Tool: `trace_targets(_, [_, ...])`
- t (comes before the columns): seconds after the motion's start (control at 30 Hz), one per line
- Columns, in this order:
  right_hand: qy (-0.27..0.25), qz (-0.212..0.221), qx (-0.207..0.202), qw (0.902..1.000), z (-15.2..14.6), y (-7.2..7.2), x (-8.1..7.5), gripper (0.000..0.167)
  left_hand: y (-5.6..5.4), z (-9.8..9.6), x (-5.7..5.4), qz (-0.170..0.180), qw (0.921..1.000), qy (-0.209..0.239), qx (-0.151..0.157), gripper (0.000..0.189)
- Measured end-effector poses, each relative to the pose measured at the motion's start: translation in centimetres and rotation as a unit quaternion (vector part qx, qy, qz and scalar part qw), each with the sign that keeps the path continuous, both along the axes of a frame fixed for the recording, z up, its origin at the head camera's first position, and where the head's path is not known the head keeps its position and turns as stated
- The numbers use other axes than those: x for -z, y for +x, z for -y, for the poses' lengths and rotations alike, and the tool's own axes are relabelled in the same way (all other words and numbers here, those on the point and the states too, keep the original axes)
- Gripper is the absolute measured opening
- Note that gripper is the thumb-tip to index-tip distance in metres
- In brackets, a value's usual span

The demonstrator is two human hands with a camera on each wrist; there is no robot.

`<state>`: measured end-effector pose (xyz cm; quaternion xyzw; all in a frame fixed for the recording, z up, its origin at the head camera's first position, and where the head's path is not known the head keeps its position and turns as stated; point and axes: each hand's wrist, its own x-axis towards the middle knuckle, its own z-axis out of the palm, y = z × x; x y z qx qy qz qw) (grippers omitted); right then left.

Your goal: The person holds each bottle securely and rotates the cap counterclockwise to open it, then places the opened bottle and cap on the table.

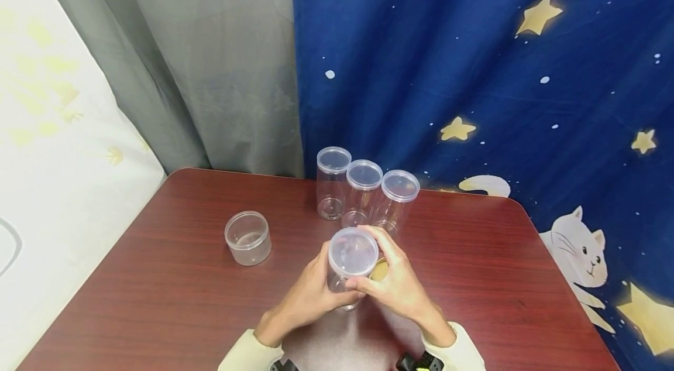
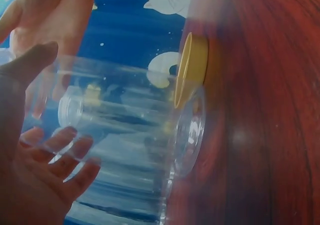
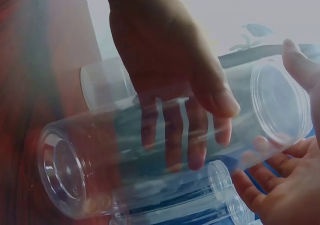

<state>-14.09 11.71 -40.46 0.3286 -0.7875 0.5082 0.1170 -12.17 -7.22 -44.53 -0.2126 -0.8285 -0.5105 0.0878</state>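
Observation:
A clear plastic jar (image 1: pixel 353 253) with a translucent lid stands between both hands in the head view. My left hand (image 1: pixel 310 290) wraps round the jar's body from the left, thumb at the near side. Around the upper end, at the lid, my right hand (image 1: pixel 396 282) curls its fingers and thumb from the right. In the right wrist view the jar's ridged base (image 3: pixel 64 171) shows, with the left fingers seen through the clear wall. A yellow round lid (image 2: pixel 194 67) lies on the table just beyond the jar, partly covered by the right hand in the head view.
Three tall clear jars with lids, a left one (image 1: pixel 332 186), a middle one (image 1: pixel 363 198) and a right one (image 1: pixel 399 189), stand together near the table's back edge. A short clear tub (image 1: pixel 248 240) sits on the left. Curtains (image 1: pixel 368 55) hang behind the reddish-brown table (image 1: pixel 174 283).

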Motion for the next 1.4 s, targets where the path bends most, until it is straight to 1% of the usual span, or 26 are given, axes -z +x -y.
trace_targets(0.17, [-0.007,0.030,-0.045,0.9985,-0.4,-0.3,-0.2,0.081,-0.3,0.4,0.0,0.011,0.9994,0.005,0.033,0.086])
trace_targets(0.3, [-0.010,0.052,-0.087,0.9947,-0.8,-0.5,-0.2,0.078,-0.5,0.7,0.0,0.028,0.9975,0.008,0.065,0.087])
trace_targets(0.4, [-0.016,0.060,-0.124,0.9903,-1.2,-0.7,-0.2,0.074,-0.5,1.0,-0.1,0.045,0.9948,0.010,0.091,0.090])
trace_targets(0.5, [-0.018,0.062,-0.151,0.9864,-1.5,-0.9,-0.2,0.073,-0.5,1.2,-0.3,0.062,0.9914,0.009,0.115,0.095])
trace_targets(0.6, [-0.014,0.062,-0.163,0.9846,-1.7,-0.9,-0.3,0.075,-0.5,1.4,-0.4,0.070,0.9888,0.009,0.131,0.099])
trace_targets(0.7, [-0.010,0.073,-0.164,0.9837,-1.8,-0.8,-0.4,0.079,-0.5,1.3,-0.4,0.070,0.9889,0.014,0.130,0.100])
trace_targets(0.83, [-0.008,0.083,-0.150,0.9852,-1.8,-0.7,-0.4,0.088,-0.6,1.0,-0.4,0.061,0.9924,0.025,0.104,0.098])
trace_targets(0.87, [-0.009,0.078,-0.140,0.9870,-1.7,-0.7,-0.4,0.090,-0.6,0.9,-0.3,0.056,0.9938,0.027,0.093,0.097])
trace_targets(0.97, [-0.008,0.053,-0.091,0.9944,-1.2,-0.4,-0.2,0.093,-0.6,0.6,-0.3,0.043,0.9979,0.018,0.046,0.091])
trace_targets(1.07, [0.003,0.028,-0.022,0.9994,-0.4,0.1,-0.1,0.097,-0.5,0.1,-0.3,0.026,0.9996,0.003,-0.007,0.087])
trace_targets(1.17, [0.022,0.020,0.040,0.9988,0.3,0.7,-0.2,0.102,-0.3,-0.4,-0.2,0.010,0.9983,-0.008,-0.057,0.089])
trace_targets(1.27, [0.037,0.019,0.086,0.9954,0.7,1.2,-0.2,0.106,-0.2,-1.0,0.0,-0.012,0.9947,-0.019,-0.100,0.093])
trace_targets(1.33, [0.043,0.018,0.107,0.9932,0.9,1.4,-0.2,0.107,-0.1,-1.4,0.2,-0.027,0.9918,-0.026,-0.122,0.095])
trace_targets(1.4, [0.040,0.019,0.113,0.9926,1.1,1.5,-0.1,0.107,-0.1,-1.7,0.3,-0.044,0.9888,-0.036,-0.138,0.095])
